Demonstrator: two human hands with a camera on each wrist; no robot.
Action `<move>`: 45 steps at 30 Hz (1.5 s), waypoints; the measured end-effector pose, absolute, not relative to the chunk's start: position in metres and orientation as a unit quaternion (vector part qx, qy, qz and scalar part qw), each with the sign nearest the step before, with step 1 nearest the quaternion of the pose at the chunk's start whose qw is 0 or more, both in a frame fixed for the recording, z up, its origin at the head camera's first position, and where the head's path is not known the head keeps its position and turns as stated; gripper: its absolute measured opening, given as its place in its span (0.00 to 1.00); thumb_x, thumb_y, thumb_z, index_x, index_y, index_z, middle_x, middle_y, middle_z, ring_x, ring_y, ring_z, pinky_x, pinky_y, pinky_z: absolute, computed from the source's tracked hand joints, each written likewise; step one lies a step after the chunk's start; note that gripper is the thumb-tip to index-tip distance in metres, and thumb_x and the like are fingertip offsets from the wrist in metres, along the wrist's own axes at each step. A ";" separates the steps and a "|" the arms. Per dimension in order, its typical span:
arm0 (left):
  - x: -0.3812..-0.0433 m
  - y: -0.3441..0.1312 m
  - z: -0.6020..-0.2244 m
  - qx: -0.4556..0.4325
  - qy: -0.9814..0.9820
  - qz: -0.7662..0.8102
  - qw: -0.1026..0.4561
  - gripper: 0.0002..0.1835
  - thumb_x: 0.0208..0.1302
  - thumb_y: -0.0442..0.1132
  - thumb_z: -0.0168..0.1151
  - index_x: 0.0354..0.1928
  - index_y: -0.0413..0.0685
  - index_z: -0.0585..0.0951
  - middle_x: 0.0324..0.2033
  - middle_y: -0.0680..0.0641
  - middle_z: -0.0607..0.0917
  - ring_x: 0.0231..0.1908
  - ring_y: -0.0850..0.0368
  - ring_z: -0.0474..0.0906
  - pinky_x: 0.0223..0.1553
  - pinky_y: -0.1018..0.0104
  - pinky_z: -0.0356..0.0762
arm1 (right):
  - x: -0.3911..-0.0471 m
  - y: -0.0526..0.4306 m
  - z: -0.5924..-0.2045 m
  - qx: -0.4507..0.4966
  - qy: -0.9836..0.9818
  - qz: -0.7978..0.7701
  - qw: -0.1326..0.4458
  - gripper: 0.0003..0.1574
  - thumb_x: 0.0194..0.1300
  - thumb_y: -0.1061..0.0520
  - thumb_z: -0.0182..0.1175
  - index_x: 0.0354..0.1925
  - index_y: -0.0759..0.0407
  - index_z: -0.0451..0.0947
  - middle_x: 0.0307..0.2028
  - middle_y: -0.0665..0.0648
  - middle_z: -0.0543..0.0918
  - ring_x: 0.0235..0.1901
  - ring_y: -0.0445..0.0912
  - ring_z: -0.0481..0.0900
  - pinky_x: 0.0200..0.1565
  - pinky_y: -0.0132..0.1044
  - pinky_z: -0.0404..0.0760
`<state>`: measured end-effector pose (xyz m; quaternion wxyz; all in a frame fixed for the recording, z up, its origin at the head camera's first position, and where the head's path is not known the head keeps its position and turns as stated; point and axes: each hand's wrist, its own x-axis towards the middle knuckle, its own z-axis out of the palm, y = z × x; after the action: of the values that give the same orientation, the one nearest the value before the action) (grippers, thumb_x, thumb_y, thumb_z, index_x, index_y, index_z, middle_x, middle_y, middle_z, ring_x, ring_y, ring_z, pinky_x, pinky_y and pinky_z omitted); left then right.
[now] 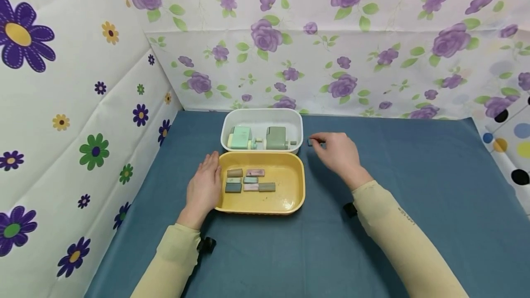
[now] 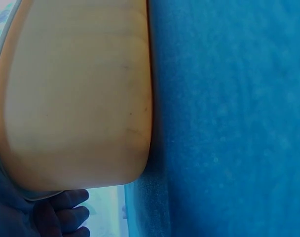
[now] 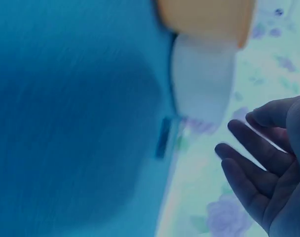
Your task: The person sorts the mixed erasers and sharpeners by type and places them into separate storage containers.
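My left hand (image 1: 204, 185) rests with extended fingers along the left wall of a yellow tray (image 1: 290, 203). Several small rectangular blocks in pink, grey-blue, green and brown tones, one of them a dark blue block (image 1: 233, 188), lie in that tray. Right of the trays, my right hand (image 1: 337, 153) hovers with bent, parted fingers and nothing between them in the right wrist view. A small dark block (image 3: 163, 138) lies on the blue cloth there, apart from the fingers; the head view shows it partly hidden by the hand.
Behind the yellow tray, touching it, stands a white tray (image 1: 265, 113) with a mint green boxy device (image 1: 241, 137) and a grey-green one (image 1: 276, 138). Blue cloth (image 1: 414, 174) covers the table. Flowered sheets (image 1: 314, 59) rise at the back and sides.
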<state>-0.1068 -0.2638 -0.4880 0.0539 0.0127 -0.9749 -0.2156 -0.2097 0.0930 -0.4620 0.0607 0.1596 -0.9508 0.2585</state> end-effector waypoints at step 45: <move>-0.106 -0.264 -0.488 0.018 -0.975 -0.214 0.058 0.28 0.88 0.40 0.46 0.81 0.33 0.63 0.77 0.35 0.68 0.79 0.40 0.60 0.80 0.43 0.57 | -0.250 0.082 -0.496 0.110 -0.989 0.093 -0.037 0.23 0.80 0.60 0.61 0.68 0.55 0.83 0.56 0.63 0.89 0.52 0.60 0.88 0.49 0.60 0.88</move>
<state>-0.1062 -0.2635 -0.4880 0.0583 0.0179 -0.9749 -0.2139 -0.2498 0.0820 -0.4965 -0.0370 0.1100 -0.9889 0.0927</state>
